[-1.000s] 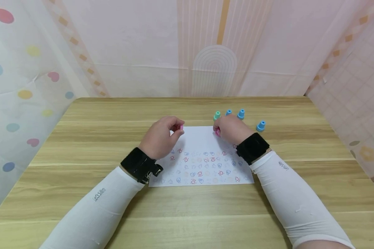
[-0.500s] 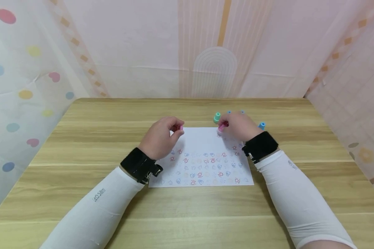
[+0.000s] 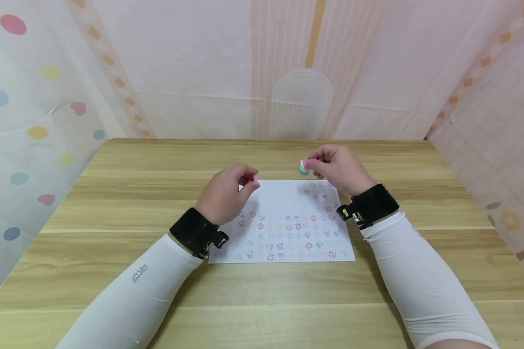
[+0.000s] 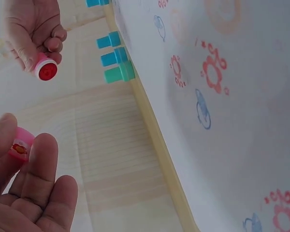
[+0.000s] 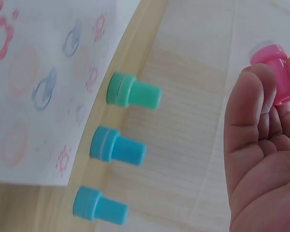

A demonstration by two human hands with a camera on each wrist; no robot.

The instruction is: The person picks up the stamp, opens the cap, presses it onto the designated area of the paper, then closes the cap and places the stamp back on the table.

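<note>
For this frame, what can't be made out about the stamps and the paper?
- Blue stamps: hidden in the head view behind the right hand.
- Left hand's pink cap: mostly covered by fingers in both views.
- Paper: prints too small in the head view; cut off in both wrist views.

The only lettering I can read is a small grey brand mark, "Less Slim" as near as I can make it out, printed along the left white sleeve (image 3: pixel 138 273). The right white sleeve (image 3: pixel 417 231) carries a similar mark near the wrist, too small and turned away to read.
</note>
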